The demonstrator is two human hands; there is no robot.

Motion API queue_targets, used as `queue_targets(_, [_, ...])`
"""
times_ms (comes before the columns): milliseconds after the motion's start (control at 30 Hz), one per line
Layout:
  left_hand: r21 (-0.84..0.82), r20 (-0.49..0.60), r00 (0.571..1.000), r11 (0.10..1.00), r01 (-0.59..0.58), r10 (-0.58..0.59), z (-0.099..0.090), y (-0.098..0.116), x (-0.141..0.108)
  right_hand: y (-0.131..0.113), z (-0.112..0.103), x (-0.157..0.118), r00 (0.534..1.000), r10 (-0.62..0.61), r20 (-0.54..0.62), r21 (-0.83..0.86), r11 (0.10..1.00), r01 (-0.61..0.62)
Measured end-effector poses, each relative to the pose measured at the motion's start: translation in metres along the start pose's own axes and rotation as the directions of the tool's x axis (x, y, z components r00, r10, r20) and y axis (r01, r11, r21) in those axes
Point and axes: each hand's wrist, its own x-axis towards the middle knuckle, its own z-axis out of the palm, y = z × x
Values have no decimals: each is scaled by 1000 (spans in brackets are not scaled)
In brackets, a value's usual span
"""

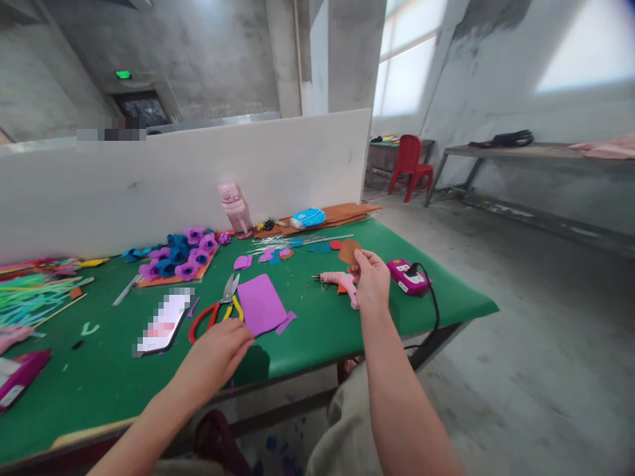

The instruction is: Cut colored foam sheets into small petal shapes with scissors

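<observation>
Use the purple sheet (262,304), flat on the green tabletop (307,350), as reference. My right grip (373,272), to the right of the sheet, is closed in a fingertip pinch on the edge of the brown piece (349,252), which sits beyond the sheet to its right. My left grip (221,350), fingers curled, is at the sheet's near left corner; whether it grasps anything is not visible. The scissors (229,289) lie left of the sheet, the pink glue gun (342,279) right. I judge the step in hand as pick-up or positioning of the brown piece. The next move likely calls for maintaining the edge pinch and avoiding the glue gun's nozzle.
</observation>
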Motion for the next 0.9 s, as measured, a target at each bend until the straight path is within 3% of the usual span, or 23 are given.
queue_targets(100, [49,-10,981,980,194,-193,-5,-21,-26,4,-1,-1,996,40,78,-3,999,-40])
queue_targets(200, [46,2,926,925,376,-377,-10,-34,-49,5,-1,-6,942,109,318,-143,987,-66])
queue_targets(300, [-81,25,934,930,358,-357,-5,-31,-62,3,0,-16,764,175,621,-356,932,75])
queue_targets(400, [-107,-91,939,940,323,-332,14,-18,-69,5,3,-27,576,256,777,-484,828,285])
queue_targets(500, [-96,-199,900,922,376,-388,40,-3,-78,14,8,-36,479,311,821,-521,750,407])
queue_targets(533, [-100,-200,908,929,356,-369,48,2,-81,17,10,-38,454,325,830,-523,735,431])
queue_targets(600, [-120,-152,965,973,195,-212,55,11,-88,20,13,-43,407,341,847,-515,716,471])
queue_targets(700, [-197,-132,991,980,-25,-2,48,17,-87,18,15,-48,281,381,881,-473,727,498])
queue_targets(767, [-200,-181,982,980,8,-45,38,14,-73,14,16,-50,178,420,890,-452,758,470])
queue_targets(800, [-175,-204,975,983,56,-92,34,11,-62,13,17,-51,149,426,892,-445,775,449])
queue_targets(833, [-136,-207,970,986,102,-129,32,8,-49,12,18,-51,150,416,897,-438,791,426])
queue_targets(867, [-86,-189,968,985,151,-165,32,5,-36,11,19,-51,184,388,903,-429,807,407])
queue_targets(900, [-61,-186,963,981,185,-193,34,2,-23,12,20,-50,248,345,905,-419,819,391])
